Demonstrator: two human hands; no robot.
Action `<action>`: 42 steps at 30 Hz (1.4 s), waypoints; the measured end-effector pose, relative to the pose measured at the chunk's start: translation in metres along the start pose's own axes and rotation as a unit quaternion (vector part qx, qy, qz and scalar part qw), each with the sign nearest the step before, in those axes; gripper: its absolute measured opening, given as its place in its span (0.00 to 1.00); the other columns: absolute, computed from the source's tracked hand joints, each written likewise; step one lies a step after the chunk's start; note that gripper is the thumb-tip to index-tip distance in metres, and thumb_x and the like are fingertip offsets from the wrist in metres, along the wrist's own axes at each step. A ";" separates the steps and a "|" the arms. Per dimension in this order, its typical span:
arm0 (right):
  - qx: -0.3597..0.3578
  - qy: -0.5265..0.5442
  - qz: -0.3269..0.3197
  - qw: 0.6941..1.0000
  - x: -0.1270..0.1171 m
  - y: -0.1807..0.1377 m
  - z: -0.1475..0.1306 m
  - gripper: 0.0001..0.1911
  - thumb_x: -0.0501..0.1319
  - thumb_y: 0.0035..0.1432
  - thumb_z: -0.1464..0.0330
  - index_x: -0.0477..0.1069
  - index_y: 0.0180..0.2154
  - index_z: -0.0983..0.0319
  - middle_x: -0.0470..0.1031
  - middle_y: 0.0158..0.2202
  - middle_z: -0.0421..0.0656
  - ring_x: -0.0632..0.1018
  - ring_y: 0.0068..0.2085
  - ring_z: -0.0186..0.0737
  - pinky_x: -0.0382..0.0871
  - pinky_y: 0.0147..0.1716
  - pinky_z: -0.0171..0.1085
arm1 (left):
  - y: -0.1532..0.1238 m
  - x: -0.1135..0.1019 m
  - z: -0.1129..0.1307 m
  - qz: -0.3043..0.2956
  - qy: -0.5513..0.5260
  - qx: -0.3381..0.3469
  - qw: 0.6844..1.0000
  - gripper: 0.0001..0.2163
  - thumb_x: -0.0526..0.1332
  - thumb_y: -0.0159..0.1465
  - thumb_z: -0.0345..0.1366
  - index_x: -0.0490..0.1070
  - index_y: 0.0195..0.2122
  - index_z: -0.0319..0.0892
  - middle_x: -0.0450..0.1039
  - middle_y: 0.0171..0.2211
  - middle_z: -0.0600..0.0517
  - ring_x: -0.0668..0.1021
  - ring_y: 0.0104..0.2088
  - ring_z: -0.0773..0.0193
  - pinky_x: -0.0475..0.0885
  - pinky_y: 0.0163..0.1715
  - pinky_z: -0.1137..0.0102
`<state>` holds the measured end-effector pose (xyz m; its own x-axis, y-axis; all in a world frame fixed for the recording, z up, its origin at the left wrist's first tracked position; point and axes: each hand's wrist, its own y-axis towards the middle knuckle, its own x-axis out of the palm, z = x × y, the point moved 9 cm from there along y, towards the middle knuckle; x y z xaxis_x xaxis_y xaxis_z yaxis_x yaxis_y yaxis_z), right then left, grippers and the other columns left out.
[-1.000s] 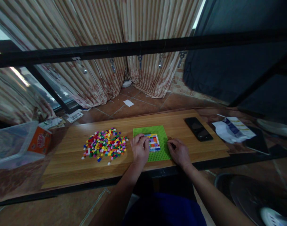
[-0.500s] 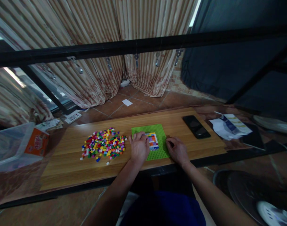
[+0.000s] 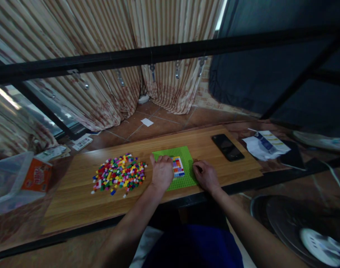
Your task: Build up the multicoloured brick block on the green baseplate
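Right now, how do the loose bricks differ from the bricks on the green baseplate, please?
The loose bricks lie scattered in a heap on the table; the placed bricks form a small tidy rectangle on the green baseplate. The loose bricks sit left of the left hand; the placed bricks, between it and the right hand. Both are multicoloured.

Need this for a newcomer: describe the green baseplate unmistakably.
On the wooden table, look between the loose brick pile and the black phone. The green baseplate lies flat there, partly under the left hand; it alone is a bright green square bearing a small multicoloured patch.
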<state>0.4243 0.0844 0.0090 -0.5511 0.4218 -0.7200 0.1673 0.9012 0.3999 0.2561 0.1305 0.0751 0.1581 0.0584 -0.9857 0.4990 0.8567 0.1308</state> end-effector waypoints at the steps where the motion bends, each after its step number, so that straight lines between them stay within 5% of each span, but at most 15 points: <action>1: 0.000 -0.001 0.001 1.000 0.000 0.000 0.000 0.09 0.55 0.60 0.68 0.73 0.31 0.59 0.75 0.32 0.45 0.74 0.36 0.43 0.67 0.38 0.40 | 0.001 0.000 0.002 -0.004 0.008 0.007 1.000 0.13 0.51 0.63 0.24 0.75 0.37 0.38 0.76 0.39 0.44 0.75 0.43 0.52 0.54 0.57 0.43; 12: 0.000 -0.003 -0.003 1.000 0.002 0.000 0.000 0.09 0.54 0.60 0.69 0.72 0.31 0.59 0.74 0.32 0.45 0.73 0.36 0.42 0.65 0.38 0.38 | 0.007 -0.005 0.020 -0.035 0.065 0.044 0.996 0.15 0.50 0.64 0.23 0.77 0.37 0.35 0.75 0.35 0.40 0.75 0.42 0.49 0.52 0.57 0.39; 22: -0.002 -0.005 -0.001 1.000 0.000 0.000 -0.003 0.10 0.54 0.61 0.68 0.73 0.31 0.59 0.74 0.31 0.44 0.73 0.35 0.42 0.66 0.37 0.38 | 0.013 0.002 -0.011 -0.004 -0.003 -0.012 1.000 0.11 0.54 0.63 0.28 0.76 0.31 0.41 0.77 0.35 0.45 0.77 0.41 0.53 0.59 0.54 0.50; 27: 0.003 -0.006 -0.006 1.000 0.000 0.000 -0.004 0.10 0.53 0.61 0.68 0.73 0.32 0.59 0.74 0.32 0.45 0.74 0.36 0.43 0.66 0.38 0.39 | 0.011 0.004 -0.025 0.019 -0.111 -0.067 0.991 0.07 0.59 0.61 0.31 0.76 0.37 0.43 0.77 0.40 0.48 0.76 0.44 0.56 0.66 0.51 0.59; 33: 0.001 -0.003 -0.002 1.000 -0.001 0.000 -0.002 0.10 0.54 0.61 0.67 0.73 0.32 0.60 0.74 0.32 0.45 0.74 0.36 0.43 0.66 0.37 0.39 | 0.007 0.016 -0.050 0.080 -0.271 -0.129 0.950 0.14 0.59 0.60 0.30 0.73 0.47 0.40 0.74 0.48 0.46 0.74 0.51 0.58 0.67 0.55 0.64; 42: 0.000 0.011 0.007 1.000 -0.001 -0.003 0.002 0.11 0.54 0.61 0.65 0.74 0.34 0.59 0.76 0.34 0.47 0.75 0.37 0.44 0.68 0.40 0.41 | 0.008 0.047 -0.059 0.037 -0.367 -0.211 0.905 0.12 0.60 0.62 0.36 0.75 0.47 0.41 0.78 0.44 0.47 0.78 0.41 0.62 0.73 0.43 0.66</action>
<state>0.4257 0.0816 0.0075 -0.5669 0.4313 -0.7019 0.1741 0.8955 0.4096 0.2172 0.1701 0.0235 0.7783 -0.0997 -0.6199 0.1189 0.9929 -0.0104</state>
